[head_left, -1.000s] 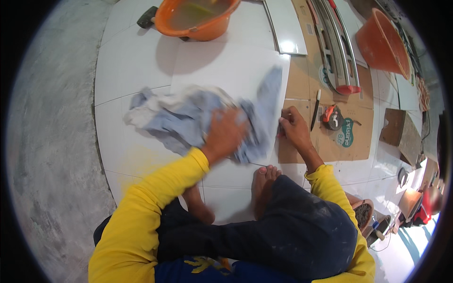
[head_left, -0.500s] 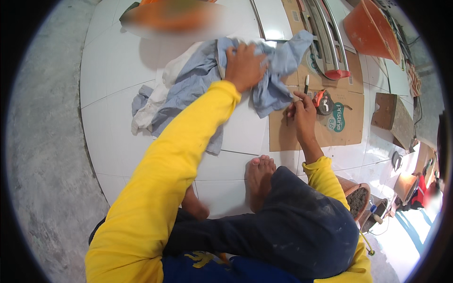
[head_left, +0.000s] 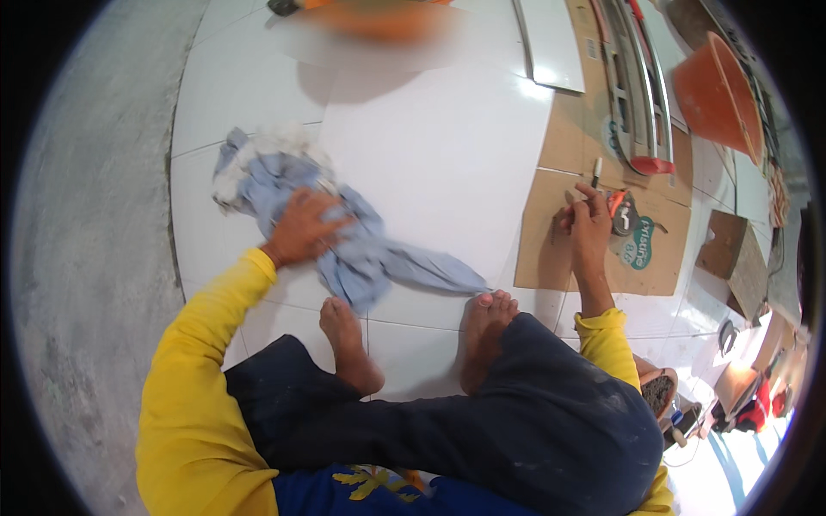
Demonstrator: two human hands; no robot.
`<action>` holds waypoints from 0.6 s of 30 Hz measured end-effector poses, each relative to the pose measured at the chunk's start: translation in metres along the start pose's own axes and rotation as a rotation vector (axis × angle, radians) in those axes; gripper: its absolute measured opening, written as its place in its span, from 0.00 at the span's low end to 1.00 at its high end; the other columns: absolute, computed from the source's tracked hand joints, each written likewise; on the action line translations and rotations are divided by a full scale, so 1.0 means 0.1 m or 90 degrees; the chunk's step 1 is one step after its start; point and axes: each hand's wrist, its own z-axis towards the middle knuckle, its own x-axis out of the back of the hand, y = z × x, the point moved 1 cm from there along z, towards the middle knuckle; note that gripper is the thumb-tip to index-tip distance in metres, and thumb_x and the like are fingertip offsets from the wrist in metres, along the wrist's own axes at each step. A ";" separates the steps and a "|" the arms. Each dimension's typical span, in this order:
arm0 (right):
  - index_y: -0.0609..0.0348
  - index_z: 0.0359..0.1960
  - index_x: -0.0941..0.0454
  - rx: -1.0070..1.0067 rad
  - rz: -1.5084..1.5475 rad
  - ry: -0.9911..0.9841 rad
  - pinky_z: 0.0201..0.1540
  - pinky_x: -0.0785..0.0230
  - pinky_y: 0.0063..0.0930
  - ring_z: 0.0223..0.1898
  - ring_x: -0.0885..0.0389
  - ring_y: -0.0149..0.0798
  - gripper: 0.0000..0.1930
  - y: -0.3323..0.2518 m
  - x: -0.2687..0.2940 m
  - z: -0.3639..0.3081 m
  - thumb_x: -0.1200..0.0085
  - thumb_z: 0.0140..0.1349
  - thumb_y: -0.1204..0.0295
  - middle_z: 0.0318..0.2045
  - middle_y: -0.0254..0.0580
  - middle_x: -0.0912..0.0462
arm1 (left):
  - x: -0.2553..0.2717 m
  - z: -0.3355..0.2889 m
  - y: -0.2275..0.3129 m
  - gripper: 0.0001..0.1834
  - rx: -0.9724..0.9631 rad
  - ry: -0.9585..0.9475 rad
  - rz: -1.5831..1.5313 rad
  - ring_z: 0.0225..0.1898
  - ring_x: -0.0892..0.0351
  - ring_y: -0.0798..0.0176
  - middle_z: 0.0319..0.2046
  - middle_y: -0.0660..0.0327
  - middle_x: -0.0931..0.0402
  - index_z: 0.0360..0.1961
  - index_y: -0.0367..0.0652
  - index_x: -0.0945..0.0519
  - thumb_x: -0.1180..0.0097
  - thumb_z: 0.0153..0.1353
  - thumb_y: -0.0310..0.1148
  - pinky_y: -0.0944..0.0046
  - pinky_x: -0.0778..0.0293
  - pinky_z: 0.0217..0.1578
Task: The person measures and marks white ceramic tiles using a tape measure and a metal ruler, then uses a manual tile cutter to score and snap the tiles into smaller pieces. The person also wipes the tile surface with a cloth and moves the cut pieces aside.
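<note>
Open room for moving spread from 12 o'clock toward the centre over a large white tile (head_left: 439, 146), whose right-hand edge ran alongside the brown cardboard (head_left: 546, 258) at 2 to 3 o'clock; the grey concrete floor (head_left: 95, 258) bordered the tiled floor (head_left: 232, 77) at 9 o'clock. The light-blue and white cloth (head_left: 357, 254) lay bunched at 10 o'clock, its narrow tail stretching to the toes of the right foot (head_left: 489, 335). The left hand (head_left: 305, 225) rested on it, palm down, fingers apart. The right hand (head_left: 589, 217) hung over the cardboard with fingers partly bent; whether they closed on anything could not be told. At 12 o'clock an orange tub (head_left: 379, 19) was blurred and cut off by the upper edge, and the right hand hid part of a marker (head_left: 597, 168). Counted out, there were two bare feet, the left foot (head_left: 346, 344) at 7 o'clock, one tape measure (head_left: 623, 215) just beside the right hand, one marker, and one tile cutter (head_left: 647, 95) with two chrome rails at 2 o'clock.
</note>
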 end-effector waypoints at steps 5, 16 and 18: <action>0.61 0.62 0.21 0.047 -0.026 -0.002 0.28 0.31 0.20 0.27 0.23 0.24 0.16 -0.11 -0.02 0.04 0.51 0.76 0.75 0.31 0.34 0.21 | 0.12 -0.60 -1.24 0.26 0.322 0.129 0.163 0.63 0.26 0.43 0.61 0.50 0.23 0.66 0.56 0.17 0.33 0.67 0.45 0.37 0.34 0.62; 0.60 0.62 0.21 0.105 -0.085 0.055 0.31 0.32 0.19 0.28 0.25 0.23 0.16 -0.16 0.08 0.16 0.49 0.76 0.74 0.31 0.32 0.21 | -0.07 0.90 0.88 0.23 0.099 0.153 -0.034 0.66 0.26 0.49 0.60 0.52 0.22 0.60 0.57 0.14 0.35 0.65 0.48 0.30 0.42 0.65; 0.61 0.61 0.20 0.135 -0.086 0.052 0.28 0.34 0.18 0.27 0.26 0.23 0.16 -0.14 0.03 0.17 0.49 0.76 0.75 0.29 0.31 0.21 | -0.09 1.06 0.75 0.23 0.126 0.197 -0.019 0.65 0.27 0.50 0.60 0.52 0.22 0.60 0.57 0.13 0.35 0.66 0.48 0.33 0.42 0.65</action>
